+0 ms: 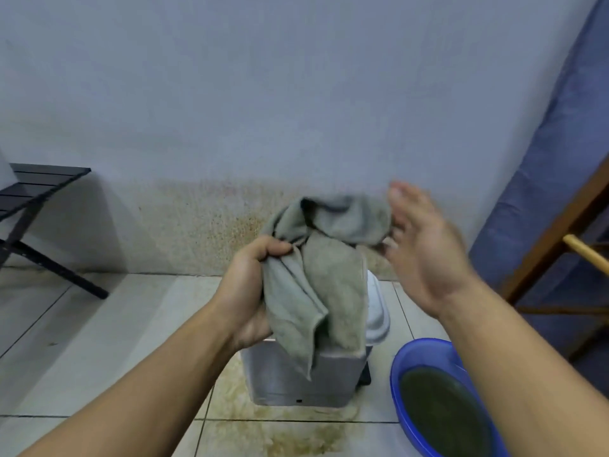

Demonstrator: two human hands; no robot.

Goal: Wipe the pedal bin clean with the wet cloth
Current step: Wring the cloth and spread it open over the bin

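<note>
Head cam view: left hand (250,285) has its fingers curled tight round a bunch of the grey-green cloth (323,268), which hangs down over the pedal bin (296,380). Right hand (425,245) is flat with the fingers spread, right at the cloth's upper right edge; it's blurry, so I can't tell if it touches. The bin is silver with a white lid and sits on the tiled floor (115,341) by the wall. A blue basin (398,364) of murky dark water sits just to its right. Black slatted folding stand (36,189) off to the left.
</note>
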